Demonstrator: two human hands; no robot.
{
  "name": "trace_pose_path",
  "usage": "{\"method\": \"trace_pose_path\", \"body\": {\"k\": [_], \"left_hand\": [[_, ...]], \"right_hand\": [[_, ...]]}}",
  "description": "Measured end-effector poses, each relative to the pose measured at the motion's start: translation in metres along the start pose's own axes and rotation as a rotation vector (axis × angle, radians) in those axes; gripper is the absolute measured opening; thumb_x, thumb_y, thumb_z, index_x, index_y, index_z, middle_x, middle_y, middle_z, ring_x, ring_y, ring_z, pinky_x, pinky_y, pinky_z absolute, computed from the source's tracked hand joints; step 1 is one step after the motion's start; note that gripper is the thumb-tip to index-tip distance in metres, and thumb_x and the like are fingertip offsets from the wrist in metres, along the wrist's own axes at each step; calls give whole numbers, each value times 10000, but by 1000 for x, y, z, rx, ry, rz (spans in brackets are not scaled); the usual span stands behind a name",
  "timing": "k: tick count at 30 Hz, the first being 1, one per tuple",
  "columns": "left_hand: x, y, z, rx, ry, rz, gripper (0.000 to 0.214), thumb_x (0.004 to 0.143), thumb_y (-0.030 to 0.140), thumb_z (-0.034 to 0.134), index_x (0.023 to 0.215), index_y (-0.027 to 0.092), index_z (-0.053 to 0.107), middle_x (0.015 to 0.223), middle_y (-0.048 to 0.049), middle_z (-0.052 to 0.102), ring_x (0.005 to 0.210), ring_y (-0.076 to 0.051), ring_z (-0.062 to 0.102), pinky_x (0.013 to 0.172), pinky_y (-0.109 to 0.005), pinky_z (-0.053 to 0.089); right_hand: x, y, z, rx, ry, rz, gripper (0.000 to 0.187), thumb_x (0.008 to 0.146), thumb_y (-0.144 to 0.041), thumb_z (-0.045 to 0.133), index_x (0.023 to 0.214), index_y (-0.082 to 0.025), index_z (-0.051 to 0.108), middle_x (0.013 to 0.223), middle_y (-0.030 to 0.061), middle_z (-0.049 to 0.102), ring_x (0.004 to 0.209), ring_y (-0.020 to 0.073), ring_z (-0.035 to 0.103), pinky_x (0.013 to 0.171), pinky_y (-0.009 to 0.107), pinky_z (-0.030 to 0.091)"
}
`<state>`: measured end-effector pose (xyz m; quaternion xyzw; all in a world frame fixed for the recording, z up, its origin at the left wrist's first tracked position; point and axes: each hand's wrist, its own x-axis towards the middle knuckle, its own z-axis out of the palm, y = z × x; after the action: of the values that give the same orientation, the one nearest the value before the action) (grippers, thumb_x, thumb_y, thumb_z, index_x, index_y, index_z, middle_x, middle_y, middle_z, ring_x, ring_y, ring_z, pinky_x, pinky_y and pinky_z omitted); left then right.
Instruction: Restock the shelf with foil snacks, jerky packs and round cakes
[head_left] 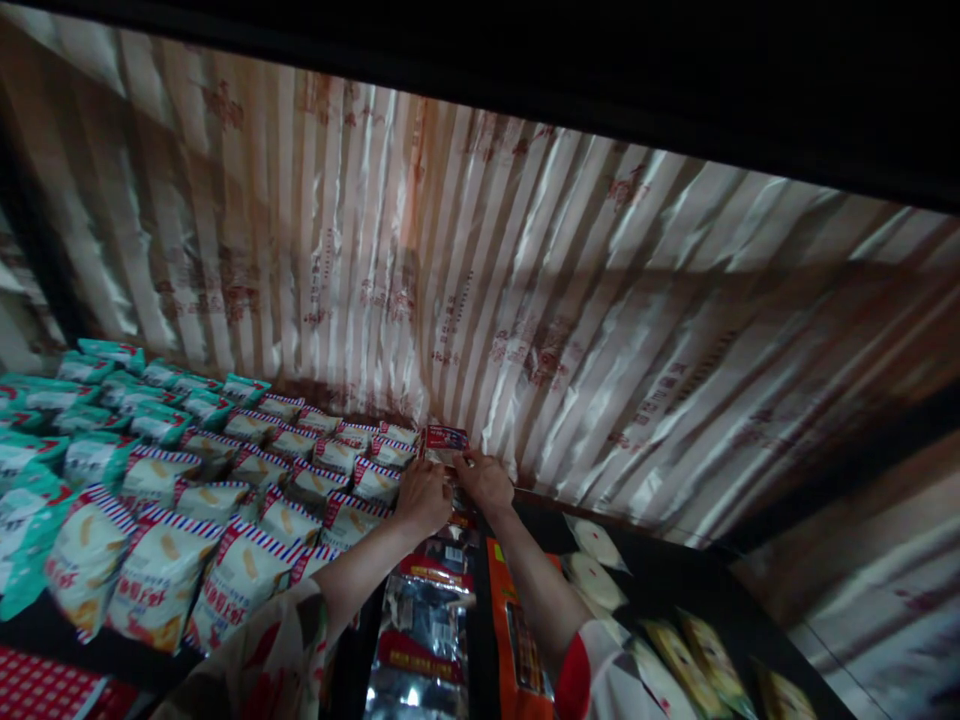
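Both my hands reach to the back of a dark shelf. My left hand (424,497) and my right hand (484,480) are closed together on a small red snack packet (445,440), held upright at the rear of a row. Under my wrists lies a row of silver and red packets (424,620), with an orange packet (517,640) beside it. Just left of my left hand stand rows of packets with red, white and blue striped tops (247,520).
Teal packets (90,400) fill the far left of the shelf. Yellowish packets (675,650) lie at the right on the black shelf floor (660,575). A striped printed sheet (525,300) covers the back wall. A dark shelf edge (600,70) hangs overhead.
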<state>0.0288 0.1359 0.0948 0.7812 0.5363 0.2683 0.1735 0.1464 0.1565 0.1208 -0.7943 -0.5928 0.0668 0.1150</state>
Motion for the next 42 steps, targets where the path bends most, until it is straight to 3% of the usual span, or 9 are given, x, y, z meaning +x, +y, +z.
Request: {"method": "trace_pose_path", "body": {"k": [12,19,24,27,30,33,37,40,42], "left_hand": [[3,-2,1,2,38,-23,261,825,191,424,976,127,626,1051,-123,616,1059,-232,529,941,-361,384],[-23,7,-6,-156,154,105,281,738,70,462,945,145,637,1109,-108,605,1136,-230,490,1017,-400,363],[-78,31,-17,-340,201,145,301,758,55,419,937,155,640,1089,-96,631,1071,-206,551,969,-368,434],[-127,45,-30,-446,181,189,267,798,95,402,913,164,633,1059,-92,643,1021,-184,579,931,-338,459],[-184,42,-41,-540,93,264,262,833,118,377,881,182,626,1012,-82,653,1006,-159,582,900,-284,461],[-245,15,-36,-581,-91,286,248,860,173,364,882,172,612,908,-84,661,919,-153,598,847,-255,461],[-315,-44,-4,-438,-497,-119,249,847,220,380,854,190,626,882,-53,679,819,-150,610,743,-223,457],[-338,-83,23,-267,-767,-358,246,825,225,419,920,170,639,928,-76,686,826,-211,623,730,-286,456],[-338,-99,36,-266,-799,-368,252,832,217,422,932,143,641,929,-103,680,847,-252,618,751,-340,452]], "right_hand": [[6,8,14,97,138,-107,332,872,-326,423,1011,-166,678,1021,106,695,996,215,617,877,296,407],[-13,22,16,344,378,-237,291,822,-267,437,932,-177,691,1011,86,687,981,203,601,929,339,395],[-79,29,11,592,504,-308,309,813,-316,439,946,-155,667,1028,115,665,1009,232,577,919,412,423],[-143,32,14,732,460,-355,306,845,-309,425,1026,-171,630,1035,100,663,981,207,597,867,380,469],[-215,37,24,798,443,-332,265,866,-255,426,1052,-191,604,1017,79,668,920,173,624,811,318,496],[-282,43,46,813,318,-407,218,857,-197,445,968,-221,631,902,41,689,842,148,642,753,256,507],[-343,44,94,765,-173,-330,282,859,-192,399,964,-215,660,921,52,703,875,162,657,771,253,519],[-361,39,136,547,-516,-134,361,788,-124,450,1096,-141,637,1127,114,656,1083,211,593,954,312,444],[-361,34,161,423,-627,-83,451,753,-102,482,1194,-98,577,1240,139,586,1181,224,523,1026,320,370]]}}
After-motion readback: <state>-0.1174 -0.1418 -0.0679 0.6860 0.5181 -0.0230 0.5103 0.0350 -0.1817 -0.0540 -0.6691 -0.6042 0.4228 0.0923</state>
